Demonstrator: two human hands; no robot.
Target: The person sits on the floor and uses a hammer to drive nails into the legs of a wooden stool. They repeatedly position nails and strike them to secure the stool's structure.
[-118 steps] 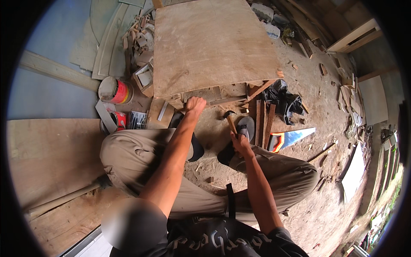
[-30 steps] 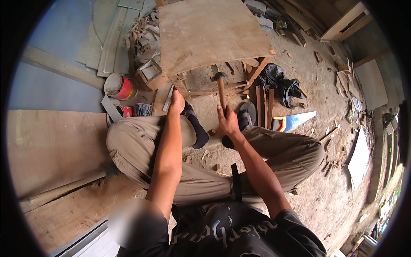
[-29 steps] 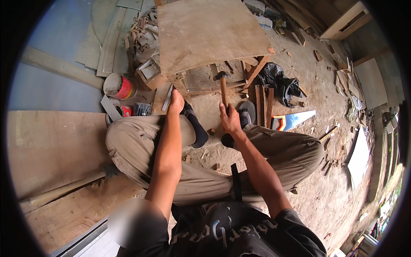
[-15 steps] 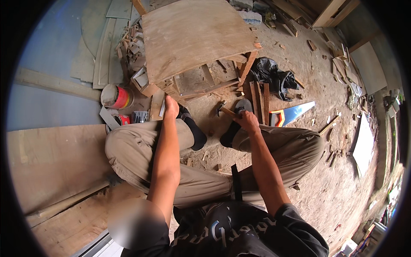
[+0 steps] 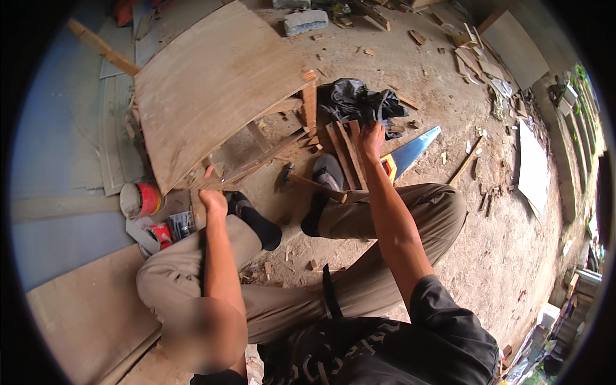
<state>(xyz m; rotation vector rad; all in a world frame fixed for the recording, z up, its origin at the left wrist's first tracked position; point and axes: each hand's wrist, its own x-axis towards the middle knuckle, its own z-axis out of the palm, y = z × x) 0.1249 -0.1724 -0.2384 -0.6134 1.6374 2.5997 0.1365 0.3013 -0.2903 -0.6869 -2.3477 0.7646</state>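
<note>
My left hand is closed at the near corner of a low wooden frame topped with a thin plywood panel; one finger sticks up there. Out to the right, my right hand is curled in a fist beside several narrow wood strips and the edge of a black plastic bag. Whatever those fingers hold, if anything, is hidden. A hammer with a wooden handle lies between my feet and shins, out of both hands. Just right of my forearm rests a handsaw.
Red-labelled tins stand left of my left knee, close to a plywood sheet. Wood scraps, a grey block and a white board lie about the dirt floor.
My right hand has let go of the hammer and reached forward to the wood strips. The view has turned, shifting the frame leftward. My left hand remains at the frame's near corner.
</note>
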